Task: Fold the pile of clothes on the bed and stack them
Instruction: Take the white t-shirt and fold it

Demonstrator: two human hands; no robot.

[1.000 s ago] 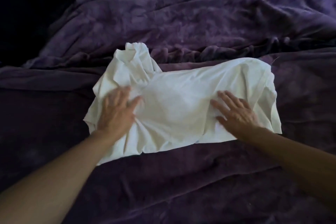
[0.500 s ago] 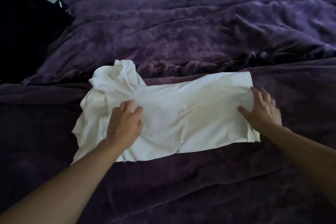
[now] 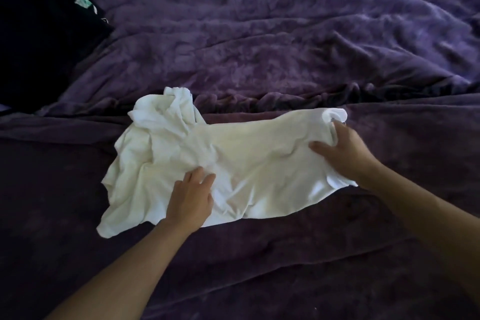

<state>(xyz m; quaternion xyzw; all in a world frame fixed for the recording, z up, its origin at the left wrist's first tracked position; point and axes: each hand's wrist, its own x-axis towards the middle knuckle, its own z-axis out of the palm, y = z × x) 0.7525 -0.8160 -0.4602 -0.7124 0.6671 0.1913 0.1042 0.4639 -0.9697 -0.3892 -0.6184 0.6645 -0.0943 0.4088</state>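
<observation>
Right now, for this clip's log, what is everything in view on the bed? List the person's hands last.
white garment: one, white, spread rumpled on the bedcover, centre of view.
purple bedcover: one, purple, wrinkled, lying under everything.
black cloth: one, black, far left corner; what kind cannot be told.
label: one, pale green and white, on the black cloth.
left hand: one, bare, rests flat on the garment's near middle, fingers straight.
right hand: one, bare, grips the garment's right edge, fingers curled into the cloth.
</observation>
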